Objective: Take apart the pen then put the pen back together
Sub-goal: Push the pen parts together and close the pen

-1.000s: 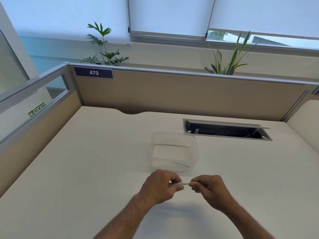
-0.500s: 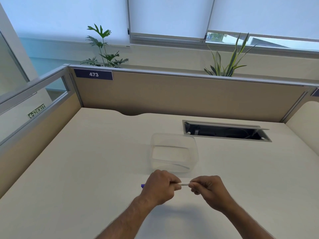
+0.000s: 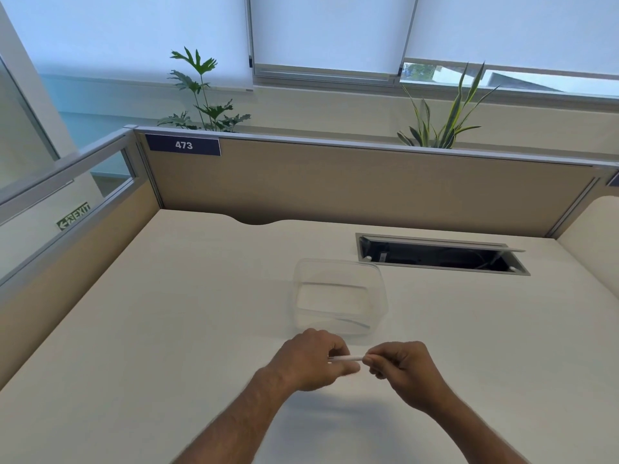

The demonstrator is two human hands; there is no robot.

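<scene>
A thin white pen (image 3: 348, 358) lies level between my two hands, just above the desk near its front. My left hand (image 3: 310, 361) is closed around the pen's left part, which the fingers hide. My right hand (image 3: 400, 368) pinches the pen's right end with fingertips. Only a short white stretch of the pen shows between the hands.
A clear plastic container (image 3: 338, 296) stands on the cream desk (image 3: 167, 313) just beyond my hands. An open cable hatch (image 3: 438, 254) is set in the desk at the back right. Beige partition walls (image 3: 335, 185) close the desk at the back and left.
The blue tip that stuck out left of my left hand half a second ago is now hidden. Both hands stay close together, shifted slightly on the pen.
</scene>
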